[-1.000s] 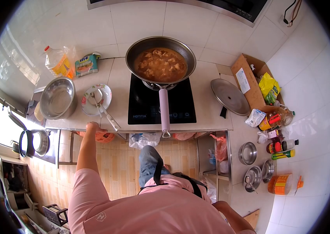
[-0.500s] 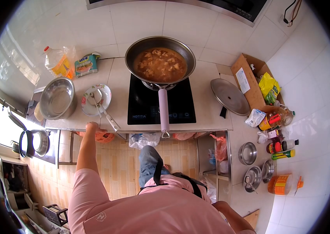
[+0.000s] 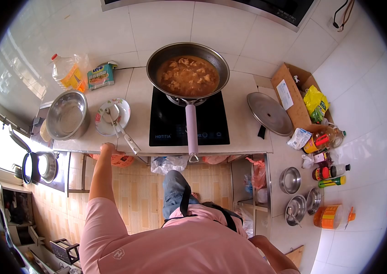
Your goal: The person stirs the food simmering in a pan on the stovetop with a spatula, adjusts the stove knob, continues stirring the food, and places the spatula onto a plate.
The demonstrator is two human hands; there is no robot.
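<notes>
My left hand rests on the front edge of the counter, thumb apart from the fingers and no object in it. Above it stands a flowered plate carrying a spoon and a metal utensil whose handle juts over the rim. A deep frying pan sits on the black induction cooktop, its pink handle pointing toward me. Brown stew with chunks fills the pan's bottom. Part of my right arm shows low at the right; the right hand is out of sight.
A steel basin, an oil bottle and a green box stand left. To the right are a pan lid, a cardboard box, seasoning bottles, several steel bowls and an orange-labelled jug.
</notes>
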